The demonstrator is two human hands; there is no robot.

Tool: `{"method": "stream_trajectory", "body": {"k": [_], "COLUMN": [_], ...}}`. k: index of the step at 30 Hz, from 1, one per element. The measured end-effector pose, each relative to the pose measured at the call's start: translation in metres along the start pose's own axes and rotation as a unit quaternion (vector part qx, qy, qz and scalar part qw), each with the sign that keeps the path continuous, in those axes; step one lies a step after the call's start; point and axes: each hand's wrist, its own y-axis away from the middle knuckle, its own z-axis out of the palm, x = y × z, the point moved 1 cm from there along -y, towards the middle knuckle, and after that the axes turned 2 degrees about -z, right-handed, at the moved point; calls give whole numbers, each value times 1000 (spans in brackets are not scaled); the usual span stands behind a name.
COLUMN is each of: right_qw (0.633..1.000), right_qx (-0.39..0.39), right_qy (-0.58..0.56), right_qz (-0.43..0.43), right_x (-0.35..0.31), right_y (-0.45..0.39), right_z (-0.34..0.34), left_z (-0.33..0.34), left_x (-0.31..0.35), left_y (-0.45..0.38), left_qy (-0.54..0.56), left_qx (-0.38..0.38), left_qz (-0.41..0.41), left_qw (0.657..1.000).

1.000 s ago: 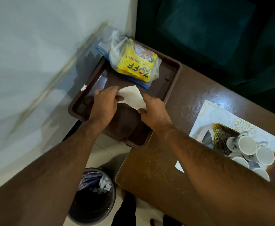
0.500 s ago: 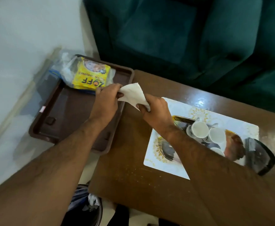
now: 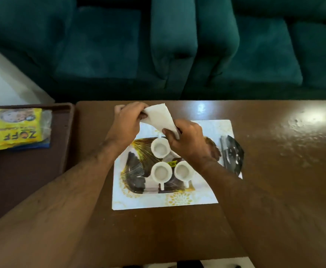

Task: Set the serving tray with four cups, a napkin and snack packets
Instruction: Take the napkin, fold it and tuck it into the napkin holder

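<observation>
Brown glossy worktop point(image 3: 274, 171) carries a white printed tray point(image 3: 202, 196) with three visible white cups point(image 3: 161, 172), mouths up; the two near cups' handles point toward the viewer. Above them, left hand point(image 3: 128, 122) and right hand point(image 3: 187, 143) each close their grip on a white folded napkin point(image 3: 159, 118), its long axis running far-left to near-right. At left, a brown tray point(image 3: 61, 151) holds a yellow snack packet point(image 3: 16, 128) marked "ZOFF", lettering inverted. Beyond stands a teal sofa point(image 3: 177, 45)

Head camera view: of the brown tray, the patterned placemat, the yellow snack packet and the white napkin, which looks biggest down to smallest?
1. Patterned placemat
2. Brown tray, cut off at the frame edge, so unsure
3. Yellow snack packet
4. White napkin
</observation>
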Motion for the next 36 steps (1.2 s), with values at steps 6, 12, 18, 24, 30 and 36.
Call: {"method": "stream_trajectory", "body": {"k": [6, 12, 18, 24, 30, 36], "right_qw": [997, 986, 976, 971, 971, 975], "right_qx": [56, 136, 181, 200, 205, 146], "right_qy": [19, 44, 72, 77, 72, 112], "right_qz": [45, 80, 98, 106, 103, 123], "right_x": [70, 113, 147, 156, 156, 160], "right_y": [30, 72, 108, 124, 130, 142], "right_z": [-54, -90, -103, -98, -92, -80], "left_z": [64, 120, 166, 188, 194, 195], "left_x": [70, 124, 171, 183, 185, 173], "left_y": [-37, -50, -55, -56, -56, -60], "left_qy": [18, 23, -16, -41, -56, -70], "left_qx": [-74, -127, -174, -196, -211, -262], "left_qz": [80, 154, 199, 228, 242, 228], "left_qw": [994, 980, 964, 953, 945, 935]}}
